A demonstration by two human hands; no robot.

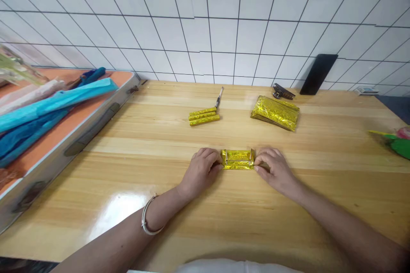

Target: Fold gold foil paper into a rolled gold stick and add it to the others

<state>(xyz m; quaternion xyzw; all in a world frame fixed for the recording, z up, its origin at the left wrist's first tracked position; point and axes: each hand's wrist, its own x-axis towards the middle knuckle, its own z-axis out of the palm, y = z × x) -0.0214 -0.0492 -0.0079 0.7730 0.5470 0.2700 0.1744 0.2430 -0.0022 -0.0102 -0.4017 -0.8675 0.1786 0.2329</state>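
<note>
A sheet of shiny gold foil paper [238, 155] lies on the wooden table in front of me, its short sides folded inward and a crease line running along its length. At its left end, my left hand [204, 168] pinches the edge between thumb and fingers. My right hand [273, 168] pinches the opposite end the same way. Beyond my hands lie several narrow gold foil rolls [205, 119], side by side, touching a pen [219, 97]. A stack of gold foil sheets [275, 113] rests farther back on the right.
Behind the stack is a dark hair clip [283, 91]. A black phone [318, 74] leans against the tiled wall [221, 34]. On the left stands an orange-lined case [105, 115] holding blue rolled material [57, 100]. Something green [400, 146] lies at the right edge.
</note>
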